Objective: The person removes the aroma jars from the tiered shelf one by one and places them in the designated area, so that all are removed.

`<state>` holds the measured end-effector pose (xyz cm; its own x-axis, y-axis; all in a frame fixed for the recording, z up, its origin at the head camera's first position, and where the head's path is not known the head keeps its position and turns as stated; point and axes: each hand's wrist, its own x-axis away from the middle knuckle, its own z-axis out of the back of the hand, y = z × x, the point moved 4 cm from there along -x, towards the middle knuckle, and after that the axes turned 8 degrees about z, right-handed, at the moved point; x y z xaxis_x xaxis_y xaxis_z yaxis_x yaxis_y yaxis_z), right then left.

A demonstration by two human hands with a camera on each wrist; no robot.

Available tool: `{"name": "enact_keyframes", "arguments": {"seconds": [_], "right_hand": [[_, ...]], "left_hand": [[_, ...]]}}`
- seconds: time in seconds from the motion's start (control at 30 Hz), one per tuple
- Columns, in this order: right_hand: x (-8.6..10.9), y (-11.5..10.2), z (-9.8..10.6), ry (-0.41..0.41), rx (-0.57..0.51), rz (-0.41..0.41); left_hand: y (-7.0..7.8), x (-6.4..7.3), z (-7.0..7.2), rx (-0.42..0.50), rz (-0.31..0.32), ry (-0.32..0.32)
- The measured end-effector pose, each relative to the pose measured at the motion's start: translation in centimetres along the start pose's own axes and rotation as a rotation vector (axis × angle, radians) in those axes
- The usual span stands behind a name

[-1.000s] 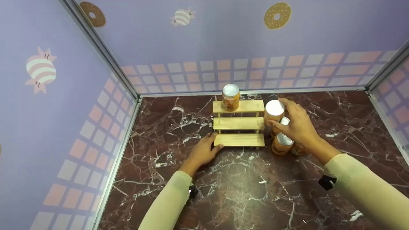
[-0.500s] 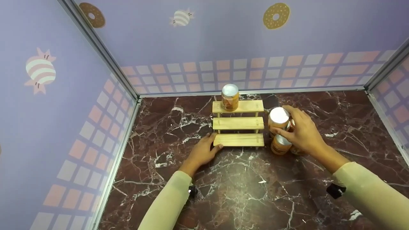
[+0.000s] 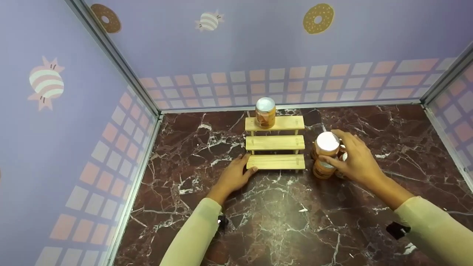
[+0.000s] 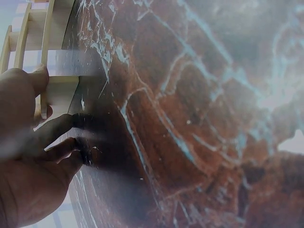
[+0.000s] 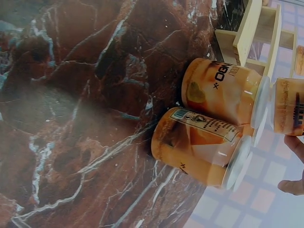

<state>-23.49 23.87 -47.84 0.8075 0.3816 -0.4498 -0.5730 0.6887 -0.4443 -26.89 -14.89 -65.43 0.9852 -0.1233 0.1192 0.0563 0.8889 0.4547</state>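
Note:
My right hand (image 3: 356,159) holds an orange can (image 3: 327,145) with a silver lid between thumb and fingers. In the right wrist view that can (image 5: 287,107) is raised above the standing cans' lids. Below it stand several like cans, among them one can (image 3: 323,170) at the front and one with a printed label (image 5: 204,147). My left hand (image 3: 233,176) grips the left end of the lowest step of a three-step wooden stand (image 3: 275,142); thumb and finger show around the board (image 4: 46,57) in the left wrist view. Another orange can (image 3: 265,113) stands on the top step, toward its left.
The stand and cans are on a dark red, white-veined marble table (image 3: 273,221). A lilac back wall (image 3: 251,44) rises close behind the stand. A side wall (image 3: 74,122) closes off the left, another wall (image 3: 454,118) the right.
My right hand has carried its can away from the stand's right side, toward the front and right, over the grouped cans. The left hand stays at the lowest step.

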Motion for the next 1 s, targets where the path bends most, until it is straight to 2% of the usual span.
{"name": "enact_keyframes", "arguments": {"seconds": [0.63, 1.0], "right_hand": [[3.0, -1.3, 0.6, 0.053, 0.042, 0.158], [4.0, -1.9, 0.7, 0.052, 0.019, 0.146]], "left_hand": [[-0.1, 0.0, -0.1, -0.001, -0.004, 0.002], [-0.1, -0.2, -0.2, -0.023, 0.0, -0.004]]}}
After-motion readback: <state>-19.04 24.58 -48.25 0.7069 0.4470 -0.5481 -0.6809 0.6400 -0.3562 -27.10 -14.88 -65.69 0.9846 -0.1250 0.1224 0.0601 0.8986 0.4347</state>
